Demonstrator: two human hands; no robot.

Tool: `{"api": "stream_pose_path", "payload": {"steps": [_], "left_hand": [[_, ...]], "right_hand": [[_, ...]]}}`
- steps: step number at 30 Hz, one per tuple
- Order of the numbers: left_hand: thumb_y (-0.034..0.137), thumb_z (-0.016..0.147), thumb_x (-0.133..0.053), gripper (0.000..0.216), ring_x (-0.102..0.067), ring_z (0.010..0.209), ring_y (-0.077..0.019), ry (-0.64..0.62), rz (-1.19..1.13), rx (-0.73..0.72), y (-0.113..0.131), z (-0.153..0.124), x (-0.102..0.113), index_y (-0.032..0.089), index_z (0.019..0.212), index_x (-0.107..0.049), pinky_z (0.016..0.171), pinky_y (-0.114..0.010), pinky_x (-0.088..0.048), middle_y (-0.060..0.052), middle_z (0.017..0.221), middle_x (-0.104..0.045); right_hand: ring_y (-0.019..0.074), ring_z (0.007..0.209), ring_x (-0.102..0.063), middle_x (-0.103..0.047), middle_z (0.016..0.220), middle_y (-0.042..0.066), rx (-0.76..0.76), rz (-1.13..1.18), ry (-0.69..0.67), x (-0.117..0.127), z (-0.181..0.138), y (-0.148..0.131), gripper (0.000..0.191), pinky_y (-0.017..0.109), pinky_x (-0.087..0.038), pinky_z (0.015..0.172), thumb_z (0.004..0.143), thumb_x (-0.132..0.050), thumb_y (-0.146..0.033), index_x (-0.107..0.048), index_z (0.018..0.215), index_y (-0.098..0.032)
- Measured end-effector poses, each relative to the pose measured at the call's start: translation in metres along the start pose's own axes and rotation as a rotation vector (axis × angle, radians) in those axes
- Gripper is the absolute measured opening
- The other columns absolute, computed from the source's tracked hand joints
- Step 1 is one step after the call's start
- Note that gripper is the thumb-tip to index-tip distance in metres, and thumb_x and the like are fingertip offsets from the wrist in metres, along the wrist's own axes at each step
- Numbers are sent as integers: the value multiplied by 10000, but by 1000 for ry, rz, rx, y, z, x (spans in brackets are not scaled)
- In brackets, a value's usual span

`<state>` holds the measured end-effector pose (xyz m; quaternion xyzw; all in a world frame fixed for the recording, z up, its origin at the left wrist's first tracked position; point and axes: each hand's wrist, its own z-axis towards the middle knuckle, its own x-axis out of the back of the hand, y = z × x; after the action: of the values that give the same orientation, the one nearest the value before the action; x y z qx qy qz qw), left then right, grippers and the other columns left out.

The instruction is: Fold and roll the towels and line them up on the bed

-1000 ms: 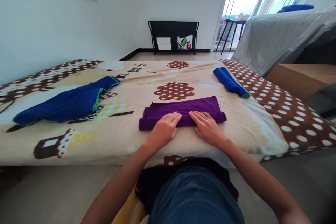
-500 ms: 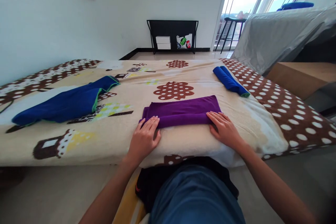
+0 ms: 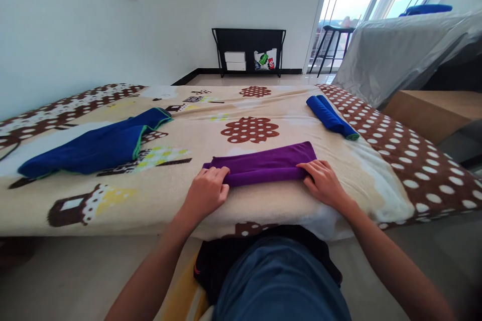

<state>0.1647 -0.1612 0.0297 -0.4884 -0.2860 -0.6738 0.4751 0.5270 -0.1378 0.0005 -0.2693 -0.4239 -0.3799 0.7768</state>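
A purple towel (image 3: 263,160) lies partly rolled near the front edge of the bed, its thick rolled edge towards me and a flat strip beyond it. My left hand (image 3: 208,188) grips the left end of the roll with curled fingers. At the right end, my right hand (image 3: 323,180) has its fingers bent over the roll and the thumb below. The fingertips of both hands are partly hidden by the cloth. Farther right rests a rolled blue towel (image 3: 331,118) with a green edge. A loosely spread blue towel (image 3: 90,145) with green trim lies on the left.
A patterned blanket (image 3: 124,210) covers the bed, with brown polka-dot borders. Beyond it, a black shelf (image 3: 248,40) stands at the wall. On the right are a cardboard box (image 3: 433,110), a plastic-covered piece of furniture (image 3: 406,45) and a stool (image 3: 333,42).
My fingers have gone from lying flat on the purple towel to curling around its roll. The flat strip beyond the roll has become narrower.
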Motion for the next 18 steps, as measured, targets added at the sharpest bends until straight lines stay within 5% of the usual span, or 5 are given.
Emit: {"api": "stream_pose_path", "payload": {"steps": [5, 11, 18], "left_hand": [[84, 825, -461, 294, -620, 961, -314, -60, 54, -26, 24, 12, 8, 171, 1016, -666, 824, -448, -466, -136, 983, -686], [144, 880, -467, 484, -632, 1116, -278, -80, -194, -155, 68, 39, -5, 144, 1353, -570, 950, -432, -472, -144, 1288, -659], [495, 1017, -357, 517, -571, 1303, -289, -91, -180, 37, 3, 23, -14, 185, 1335, -621, 1055, -475, -448, -112, 1376, -634]], "right_hand": [[280, 1013, -608, -709, 1064, 107, -46, -94, -61, 1, 15, -31, 337, 446, -396, 946, 873, -477, -121, -682, 1134, -173], [249, 1086, -636, -678, 1269, 89, 73, 34, -145, -14, 48, -68, 445, 409, -427, 973, 941, -464, -214, -578, 1368, -171], [232, 1293, -571, -630, 1367, 70, -40, 50, -205, -12, 45, 2, 493, 416, -417, 1070, 1053, -313, -507, -625, 1312, -229]]}}
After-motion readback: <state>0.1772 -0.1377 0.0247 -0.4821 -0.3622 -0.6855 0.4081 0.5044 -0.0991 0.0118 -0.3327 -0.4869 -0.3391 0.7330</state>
